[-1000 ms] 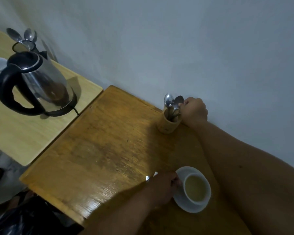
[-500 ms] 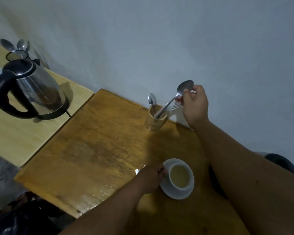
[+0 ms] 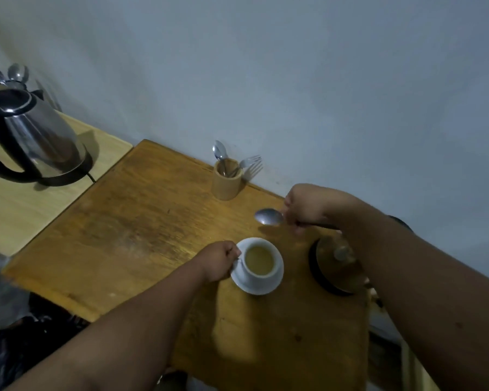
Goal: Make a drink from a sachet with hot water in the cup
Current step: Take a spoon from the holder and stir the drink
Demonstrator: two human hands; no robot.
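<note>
Your right hand point(image 3: 308, 207) has a closed grip on the spoon point(image 3: 268, 216), bowl sticking out left, hovering just behind the cup point(image 3: 259, 261). Your left hand point(image 3: 219, 261) pinches the cup's handle side; cup sits on its saucer point(image 3: 277, 280) on the surface point(image 3: 130, 235).

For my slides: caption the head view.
Right hand brings a spoon toward the filled cup, left hand steadying it.
</note>
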